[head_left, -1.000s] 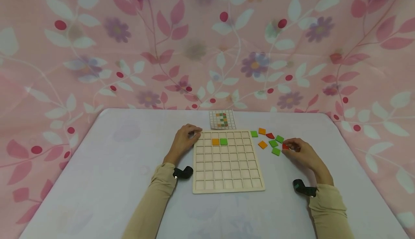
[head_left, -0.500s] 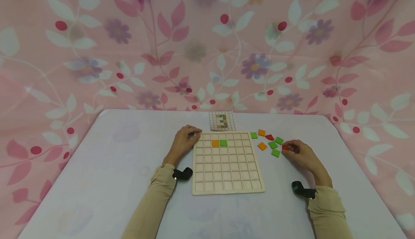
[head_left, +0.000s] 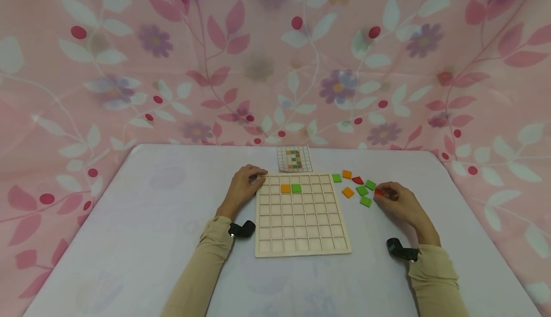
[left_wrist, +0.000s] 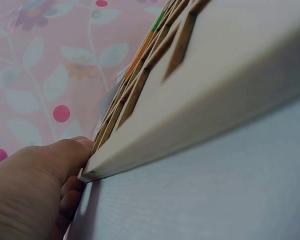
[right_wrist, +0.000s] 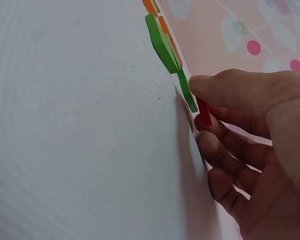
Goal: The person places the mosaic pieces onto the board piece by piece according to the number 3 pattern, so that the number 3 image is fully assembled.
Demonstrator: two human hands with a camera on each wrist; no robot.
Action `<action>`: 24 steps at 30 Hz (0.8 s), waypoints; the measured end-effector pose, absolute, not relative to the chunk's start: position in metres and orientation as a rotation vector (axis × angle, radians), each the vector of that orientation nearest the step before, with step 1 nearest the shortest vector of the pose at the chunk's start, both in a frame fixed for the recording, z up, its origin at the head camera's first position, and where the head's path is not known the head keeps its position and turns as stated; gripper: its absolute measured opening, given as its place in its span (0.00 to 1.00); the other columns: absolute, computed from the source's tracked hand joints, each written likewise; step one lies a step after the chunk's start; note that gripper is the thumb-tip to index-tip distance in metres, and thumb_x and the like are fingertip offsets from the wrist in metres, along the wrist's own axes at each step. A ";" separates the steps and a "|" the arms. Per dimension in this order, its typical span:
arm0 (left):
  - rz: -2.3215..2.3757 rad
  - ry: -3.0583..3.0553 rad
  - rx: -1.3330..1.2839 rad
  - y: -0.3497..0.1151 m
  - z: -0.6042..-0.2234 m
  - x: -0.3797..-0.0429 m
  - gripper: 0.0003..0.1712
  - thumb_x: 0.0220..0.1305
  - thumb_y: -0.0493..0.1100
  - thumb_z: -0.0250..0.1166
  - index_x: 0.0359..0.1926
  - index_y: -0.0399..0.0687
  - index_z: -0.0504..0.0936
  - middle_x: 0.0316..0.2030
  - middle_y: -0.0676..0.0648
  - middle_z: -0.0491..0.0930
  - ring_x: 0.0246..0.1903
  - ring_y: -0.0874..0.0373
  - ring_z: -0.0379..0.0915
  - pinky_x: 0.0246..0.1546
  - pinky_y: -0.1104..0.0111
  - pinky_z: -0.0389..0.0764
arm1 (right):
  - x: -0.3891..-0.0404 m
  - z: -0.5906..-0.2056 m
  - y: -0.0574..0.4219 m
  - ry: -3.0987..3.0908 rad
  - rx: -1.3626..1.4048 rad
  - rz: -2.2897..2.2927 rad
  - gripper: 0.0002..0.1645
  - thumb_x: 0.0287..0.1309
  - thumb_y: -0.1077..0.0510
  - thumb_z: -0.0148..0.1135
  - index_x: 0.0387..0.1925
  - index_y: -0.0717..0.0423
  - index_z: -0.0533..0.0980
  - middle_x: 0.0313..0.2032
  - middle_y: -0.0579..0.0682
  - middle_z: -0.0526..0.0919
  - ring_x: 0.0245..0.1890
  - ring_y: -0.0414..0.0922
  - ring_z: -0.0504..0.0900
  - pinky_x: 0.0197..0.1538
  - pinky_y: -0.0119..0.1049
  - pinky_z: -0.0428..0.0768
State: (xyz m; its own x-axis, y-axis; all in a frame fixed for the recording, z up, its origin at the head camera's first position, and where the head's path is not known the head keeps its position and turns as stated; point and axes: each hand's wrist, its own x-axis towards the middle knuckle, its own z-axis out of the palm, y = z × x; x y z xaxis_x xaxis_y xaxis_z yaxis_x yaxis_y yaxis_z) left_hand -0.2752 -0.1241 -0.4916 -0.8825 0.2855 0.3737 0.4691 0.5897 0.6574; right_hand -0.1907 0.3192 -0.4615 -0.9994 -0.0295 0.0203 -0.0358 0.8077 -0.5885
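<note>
A pale wooden grid board (head_left: pixel 301 219) lies on the table, with an orange square tile (head_left: pixel 286 189) and a green square tile (head_left: pixel 296 188) side by side in its second row. My left hand (head_left: pixel 239 190) grips the board's far left corner; in the left wrist view its thumb (left_wrist: pixel 72 155) lies along the edge and the other fingers are curled below, partly hidden. To the right, my right hand (head_left: pixel 402 204) pinches a red tile (right_wrist: pixel 204 114) between thumb and fingers, just beside a loose green tile (right_wrist: pixel 186 90). The red tile's full shape is covered by the fingers.
Right of the board lie several loose green tiles (head_left: pixel 365 202), two orange tiles (head_left: pixel 347 192) and a red round-edged tile (head_left: pixel 358 180). Behind the board is a card (head_left: pixel 294 159) printed with a coloured grid pattern. A floral cloth (head_left: pixel 267 68) hangs at the back.
The red tile and the right fingertips have shifted very slightly away from me. My left hand, the board and the loose tiles stay as they were.
</note>
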 end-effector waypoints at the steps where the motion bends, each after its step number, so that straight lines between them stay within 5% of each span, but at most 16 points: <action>1: -1.170 -2.589 -0.625 -0.124 -0.491 -0.275 0.11 0.59 0.40 0.66 0.43 0.47 0.85 0.40 0.45 0.82 0.38 0.52 0.74 0.43 0.59 0.74 | -0.191 -0.461 0.319 -2.971 0.055 0.970 0.23 0.60 0.49 0.62 0.51 0.60 0.74 0.40 0.56 0.79 0.38 0.48 0.74 0.38 0.30 0.72; 9: -1.164 -2.601 -0.629 -0.126 -0.491 -0.273 0.10 0.60 0.41 0.66 0.43 0.46 0.86 0.40 0.44 0.82 0.38 0.52 0.75 0.43 0.59 0.74 | -0.189 -0.462 0.316 -2.955 0.026 0.992 0.24 0.60 0.48 0.61 0.52 0.59 0.74 0.41 0.56 0.79 0.40 0.49 0.75 0.40 0.33 0.72; 24: -1.160 -2.588 -0.626 -0.123 -0.494 -0.276 0.10 0.59 0.41 0.66 0.43 0.47 0.86 0.40 0.44 0.82 0.38 0.52 0.74 0.43 0.59 0.74 | -0.194 -0.457 0.308 -2.892 0.090 1.061 0.22 0.59 0.49 0.63 0.51 0.57 0.75 0.41 0.55 0.79 0.38 0.45 0.75 0.39 0.23 0.73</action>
